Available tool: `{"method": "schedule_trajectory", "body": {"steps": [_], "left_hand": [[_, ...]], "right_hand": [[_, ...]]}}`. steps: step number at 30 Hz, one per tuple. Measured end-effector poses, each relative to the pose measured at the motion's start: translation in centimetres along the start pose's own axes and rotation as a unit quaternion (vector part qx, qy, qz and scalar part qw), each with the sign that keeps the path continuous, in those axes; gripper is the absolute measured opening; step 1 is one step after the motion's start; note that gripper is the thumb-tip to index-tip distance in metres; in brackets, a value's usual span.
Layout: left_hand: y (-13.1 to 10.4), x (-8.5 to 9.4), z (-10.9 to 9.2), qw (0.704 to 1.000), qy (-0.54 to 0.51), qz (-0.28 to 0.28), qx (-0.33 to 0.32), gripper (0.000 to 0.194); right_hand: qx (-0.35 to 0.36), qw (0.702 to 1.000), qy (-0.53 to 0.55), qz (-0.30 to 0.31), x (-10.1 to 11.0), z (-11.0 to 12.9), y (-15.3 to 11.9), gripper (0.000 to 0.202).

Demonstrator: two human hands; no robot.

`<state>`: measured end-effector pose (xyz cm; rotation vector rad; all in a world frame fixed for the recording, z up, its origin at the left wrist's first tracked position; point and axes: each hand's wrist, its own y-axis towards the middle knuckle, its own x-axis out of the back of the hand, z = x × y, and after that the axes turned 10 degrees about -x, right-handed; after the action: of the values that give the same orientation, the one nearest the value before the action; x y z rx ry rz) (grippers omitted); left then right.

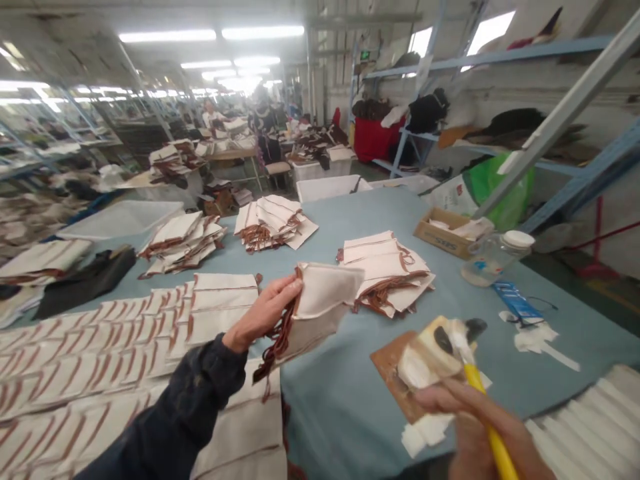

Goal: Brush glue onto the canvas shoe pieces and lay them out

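Note:
My left hand (265, 310) grips a small bundle of cream fabric pieces (327, 290) with brown edging and dangling brown strings, raised above the table. In my right hand (493, 430) is a yellow-handled brush (474, 379). Its pale bristle end is at a smeared, yellowish-white container (433, 350), which sits on a brown board (387, 363). Whether the bristles touch what is inside, I cannot tell. To the left of and below my left hand, overlapping rows of cream pieces with brown edges (135, 343) cover the table.
Stacks of similar pieces lie at centre right (387, 257), at the back (273, 217) and back left (183, 233). On the right stand a cardboard box (443, 233) and a clear jar (493, 260), near a blue packet (517, 303). A slanted metal post (560, 127) rises beyond them.

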<state>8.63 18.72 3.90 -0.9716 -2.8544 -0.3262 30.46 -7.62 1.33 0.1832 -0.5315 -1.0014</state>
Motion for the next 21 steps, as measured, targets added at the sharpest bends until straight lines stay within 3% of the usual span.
{"method": "schedule_trajectory", "body": {"steps": [3,5,9,13,17,19,21], "left_hand": [[-4.9,-3.1,-1.5,0.996,-0.052,0.052,0.043,0.059],[-7.5,-4.9,-2.4,0.992,-0.079,0.090,0.049,0.060],[-10.9,-6.5,-4.1,0.977,-0.139,0.150,0.057,0.060],[-12.2,-5.8,-5.5,0.952,-0.141,0.264,0.059,0.058],[-12.4,-5.3,-6.0,0.940,-0.106,0.323,0.025,0.050],[-12.5,-5.7,-6.0,0.941,-0.055,0.333,-0.004,0.043],[-12.9,-6.5,-5.6,0.960,0.039,0.271,-0.058,0.032]], "right_hand": [[0.184,0.981,-0.034,0.055,-2.9,2.1,2.8,0.025],[0.243,0.966,-0.043,0.073,-4.6,2.9,3.7,0.024],[0.285,0.946,-0.018,0.155,-5.5,2.8,2.5,0.017],[0.282,0.951,-0.006,0.131,-4.0,2.2,0.3,0.020],[0.274,0.955,-0.008,0.115,-2.3,2.5,-0.9,0.028],[0.278,0.955,-0.011,0.106,-1.7,2.8,-1.3,0.029],[0.284,0.954,-0.018,0.092,-1.3,2.9,-1.7,0.027]]}}
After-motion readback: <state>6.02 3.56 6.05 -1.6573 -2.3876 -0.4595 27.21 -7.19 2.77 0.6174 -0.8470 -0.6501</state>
